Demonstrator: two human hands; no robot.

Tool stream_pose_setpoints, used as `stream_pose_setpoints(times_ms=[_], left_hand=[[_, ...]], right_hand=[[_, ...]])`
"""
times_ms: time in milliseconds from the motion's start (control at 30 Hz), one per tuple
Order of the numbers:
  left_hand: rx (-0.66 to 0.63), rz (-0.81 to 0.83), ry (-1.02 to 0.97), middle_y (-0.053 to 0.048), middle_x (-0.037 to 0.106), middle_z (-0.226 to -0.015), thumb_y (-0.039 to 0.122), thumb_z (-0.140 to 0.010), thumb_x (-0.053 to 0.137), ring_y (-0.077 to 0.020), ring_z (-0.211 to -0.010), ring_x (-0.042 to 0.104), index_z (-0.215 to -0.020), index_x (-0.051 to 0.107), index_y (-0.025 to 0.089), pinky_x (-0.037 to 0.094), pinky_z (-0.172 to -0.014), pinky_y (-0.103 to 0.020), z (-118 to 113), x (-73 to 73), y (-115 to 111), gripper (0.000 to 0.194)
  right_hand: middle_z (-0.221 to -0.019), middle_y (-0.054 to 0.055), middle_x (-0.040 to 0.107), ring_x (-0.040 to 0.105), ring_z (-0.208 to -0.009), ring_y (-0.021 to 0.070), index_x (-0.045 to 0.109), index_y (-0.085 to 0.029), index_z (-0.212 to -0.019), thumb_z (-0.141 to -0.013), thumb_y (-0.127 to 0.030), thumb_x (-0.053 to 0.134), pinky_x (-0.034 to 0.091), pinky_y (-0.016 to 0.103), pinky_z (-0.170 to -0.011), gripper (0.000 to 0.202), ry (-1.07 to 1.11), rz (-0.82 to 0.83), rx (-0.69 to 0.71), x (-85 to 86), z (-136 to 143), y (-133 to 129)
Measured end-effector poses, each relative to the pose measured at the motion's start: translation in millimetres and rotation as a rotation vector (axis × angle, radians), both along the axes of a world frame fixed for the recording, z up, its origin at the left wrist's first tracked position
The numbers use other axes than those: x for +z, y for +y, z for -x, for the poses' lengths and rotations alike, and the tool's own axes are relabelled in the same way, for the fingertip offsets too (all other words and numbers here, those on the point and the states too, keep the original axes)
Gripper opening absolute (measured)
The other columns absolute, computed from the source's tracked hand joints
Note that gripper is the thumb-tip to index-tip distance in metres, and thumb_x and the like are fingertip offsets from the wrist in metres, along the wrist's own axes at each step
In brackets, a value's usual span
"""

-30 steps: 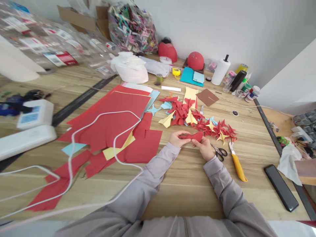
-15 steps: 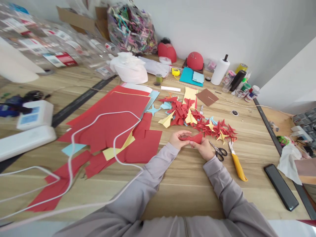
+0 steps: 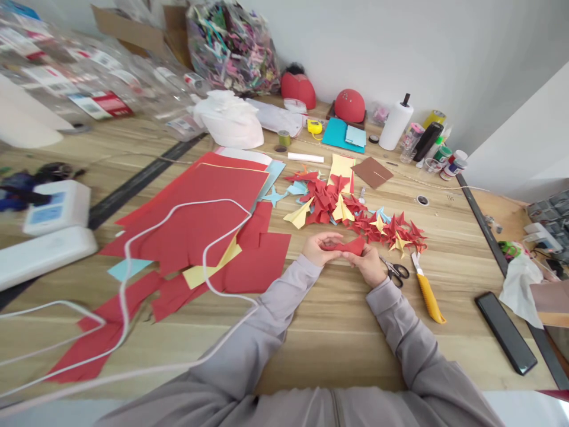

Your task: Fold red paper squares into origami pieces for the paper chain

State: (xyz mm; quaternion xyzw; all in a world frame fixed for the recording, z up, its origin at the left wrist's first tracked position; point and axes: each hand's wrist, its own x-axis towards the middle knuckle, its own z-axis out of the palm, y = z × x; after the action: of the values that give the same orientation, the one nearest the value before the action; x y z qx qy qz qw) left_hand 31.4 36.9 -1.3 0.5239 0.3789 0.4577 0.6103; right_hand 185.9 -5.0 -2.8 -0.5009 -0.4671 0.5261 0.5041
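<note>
A small folded piece of red paper (image 3: 354,246) is held between my two hands, just above the wooden table. My left hand (image 3: 318,248) pinches its left end, fingers curled over the far side. On the other end, my right hand (image 3: 370,265) is closed with thumb and fingers. Just beyond the hands lies a heap of folded red paper pieces (image 3: 326,200), with a yellow paper plane (image 3: 298,214) at its left. Black-handled scissors (image 3: 395,271) rest right of my right hand, and beside them is a yellow-handled utility knife (image 3: 429,293).
Red paper sheets (image 3: 213,204) spread over the left side, with a white cable (image 3: 128,279) looping across them. A black phone-like slab (image 3: 505,333) lies at the right. Toward the wall stand a white paper roll (image 3: 397,126), a yellow tape measure (image 3: 315,127) and a white bag (image 3: 229,121).
The camera view has shifted slightly. Both hands keep hold of the red paper in almost the same place, with little visible change in its shape.
</note>
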Motion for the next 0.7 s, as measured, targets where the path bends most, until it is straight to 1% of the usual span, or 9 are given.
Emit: stream_pose_setpoints(times_ms=[133, 200, 300, 400, 500, 600, 700], left_hand=[[0.034, 0.024, -0.040, -0.006, 0.069, -0.075, 0.022, -0.044, 0.082, -0.0139, -0.062, 0.062, -0.089, 0.066, 0.012, 0.050, -0.049, -0.021, 2, -6.3, 6, 0.050], [0.055, 0.049, -0.058, -0.005, 0.069, -0.075, 0.022, -0.043, 0.082, -0.0136, -0.061, 0.061, -0.090, 0.065, 0.012, 0.048, -0.045, -0.020, 4, -10.3, 9, 0.052], [0.077, 0.078, -0.071, -0.004, 0.067, -0.074, 0.023, -0.042, 0.083, -0.0144, -0.061, 0.061, -0.091, 0.066, 0.013, 0.047, -0.042, -0.020, 5, -14.6, 11, 0.053], [0.083, 0.082, -0.059, -0.004, 0.067, -0.073, 0.023, -0.040, 0.083, -0.0159, -0.065, 0.062, -0.089, 0.067, 0.013, 0.048, -0.043, -0.020, 5, -15.2, 11, 0.053], [0.083, 0.110, -0.046, -0.004, 0.067, -0.069, 0.023, -0.037, 0.084, -0.0141, -0.060, 0.061, -0.082, 0.068, 0.012, 0.048, -0.044, -0.020, 2, -12.6, 8, 0.048], [0.077, 0.195, -0.025, -0.002, 0.066, -0.062, 0.023, -0.035, 0.085, -0.0091, -0.044, 0.054, -0.077, 0.068, 0.011, 0.046, -0.040, -0.021, -1, -9.3, 6, 0.047], [0.090, 0.249, -0.008, -0.002, 0.066, -0.060, 0.025, -0.032, 0.086, -0.0092, -0.041, 0.054, -0.076, 0.068, 0.010, 0.049, -0.042, -0.024, -2, -7.4, 5, 0.050]], right_hand=[[-0.040, -0.008, 0.047, 0.037, -0.037, 0.0059, 0.046, -0.019, -0.053, -0.057, -0.039, 0.078, 0.027, 0.021, -0.041, 0.038, 0.088, 0.023, -0.079, -3.6, -4, 3], [-0.038, -0.008, 0.046, 0.036, -0.036, 0.0058, 0.043, -0.020, -0.053, -0.059, -0.038, 0.077, 0.026, 0.021, -0.041, 0.039, 0.155, 0.031, -0.110, -5.0, -6, 4], [-0.038, -0.009, 0.045, 0.036, -0.037, 0.0058, 0.042, -0.020, -0.054, -0.062, -0.038, 0.075, 0.028, 0.021, -0.042, 0.039, 0.237, 0.025, -0.131, -4.5, -6, 5], [-0.047, -0.008, 0.050, 0.042, -0.042, 0.0066, 0.047, -0.020, -0.059, -0.060, -0.037, 0.076, 0.033, 0.021, -0.045, 0.034, 0.229, 0.008, -0.127, -2.1, -3, 4], [-0.060, -0.005, 0.058, 0.048, -0.050, 0.0080, 0.056, -0.019, -0.069, -0.058, -0.035, 0.078, 0.040, 0.022, -0.050, 0.028, 0.145, -0.028, -0.043, 0.8, 0, 2], [-0.059, -0.004, 0.058, 0.048, -0.049, 0.0089, 0.060, -0.019, -0.071, -0.060, -0.036, 0.076, 0.043, 0.024, -0.051, 0.026, 0.081, -0.038, 0.015, 2.7, 1, 1], [-0.056, -0.004, 0.058, 0.048, -0.047, 0.0092, 0.062, -0.018, -0.071, -0.062, -0.038, 0.075, 0.043, 0.025, -0.050, 0.025, 0.069, -0.031, -0.007, 1.5, 0, 1]])
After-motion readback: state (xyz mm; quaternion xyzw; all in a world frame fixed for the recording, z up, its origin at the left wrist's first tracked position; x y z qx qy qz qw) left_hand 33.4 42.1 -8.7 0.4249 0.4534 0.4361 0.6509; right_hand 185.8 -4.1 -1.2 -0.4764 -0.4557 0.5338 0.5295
